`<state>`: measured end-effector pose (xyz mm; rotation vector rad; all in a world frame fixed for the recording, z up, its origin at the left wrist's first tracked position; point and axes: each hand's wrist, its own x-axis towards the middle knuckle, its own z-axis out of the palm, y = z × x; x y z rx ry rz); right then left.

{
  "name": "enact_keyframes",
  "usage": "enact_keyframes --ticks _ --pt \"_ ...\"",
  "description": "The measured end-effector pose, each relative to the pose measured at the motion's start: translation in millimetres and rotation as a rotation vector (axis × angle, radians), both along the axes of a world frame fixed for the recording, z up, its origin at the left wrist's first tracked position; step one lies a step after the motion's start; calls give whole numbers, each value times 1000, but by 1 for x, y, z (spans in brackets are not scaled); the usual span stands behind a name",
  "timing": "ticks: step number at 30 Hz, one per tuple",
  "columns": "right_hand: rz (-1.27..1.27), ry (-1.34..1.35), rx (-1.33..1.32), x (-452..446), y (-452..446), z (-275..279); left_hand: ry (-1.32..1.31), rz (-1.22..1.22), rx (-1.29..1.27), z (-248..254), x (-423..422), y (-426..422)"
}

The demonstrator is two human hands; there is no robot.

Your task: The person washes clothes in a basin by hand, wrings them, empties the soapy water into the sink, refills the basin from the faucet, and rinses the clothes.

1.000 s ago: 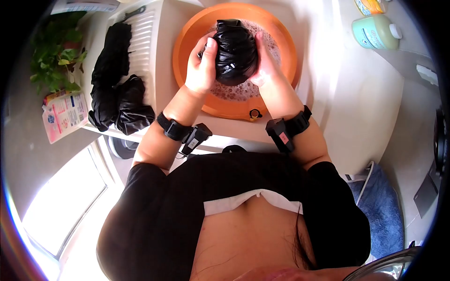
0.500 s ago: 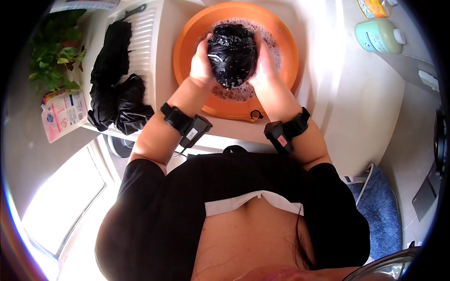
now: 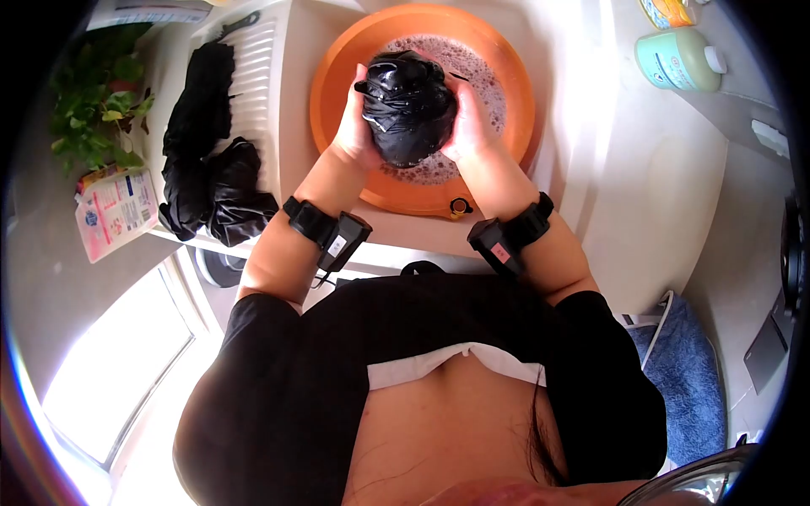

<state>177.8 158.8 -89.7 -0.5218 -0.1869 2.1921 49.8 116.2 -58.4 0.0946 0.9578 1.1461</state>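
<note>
A wet black garment (image 3: 409,114), bunched into a ball, is held between my two hands over an orange basin (image 3: 337,63). My left hand (image 3: 359,126) presses its left side with the fingers curved round it. On the opposite side, my right hand (image 3: 470,122) grips the bundle, thumb and fingers partly hidden by the cloth. Foamy water (image 3: 477,80) fills the basin beneath. The garment's exact kind cannot be made out.
More black clothing (image 3: 198,143) lies on the ribbed washboard (image 3: 253,110) at left. Beyond it are a green plant (image 3: 101,105) and a pink-and-white pouch (image 3: 118,211). A pale green bottle (image 3: 675,61) stands at upper right. A blue towel (image 3: 688,379) hangs at lower right.
Both hands have shifted slightly left and toward me with the black garment. It now looks more tightly bunched, with less foam on its surface.
</note>
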Motion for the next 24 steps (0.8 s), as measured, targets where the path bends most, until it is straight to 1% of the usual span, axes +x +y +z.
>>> enact_keyframes --ticks 3,4,6,7,10,11,14,15,18,19,22,23,24 --pt "-59 -78 -44 -3 -2 0 34 4 -63 -14 -8 2" --pt "-37 -80 -45 -2 -1 -5 76 17 -127 -17 -9 2" --pt "10 -83 -49 2 -1 -15 163 44 -255 -10 -2 7" --pt "-9 -59 -87 1 -2 -19 177 80 -276 -11 -1 10" --pt "-84 -12 -187 1 -2 -16 335 12 -233 -19 0 18" --pt "-120 -9 -208 1 -1 -9 346 48 -205 -28 -1 20" --pt "-175 -35 -277 1 1 -3 596 93 -184 -43 5 21" --pt "-185 -51 -302 3 1 -3 584 130 -232 -39 9 23" --pt "-145 -44 -252 5 1 -9 531 230 -140 -48 9 22" --pt "-143 -55 -268 5 1 -12 470 231 -102 -60 4 20" --pt "-141 -80 -312 0 1 -15 490 239 -99 -73 -3 16" --pt "-141 -87 -324 -1 1 -13 424 241 -136 -87 -9 15" --pt "-140 -94 -338 -2 0 -12 472 143 -138 -98 -17 14"
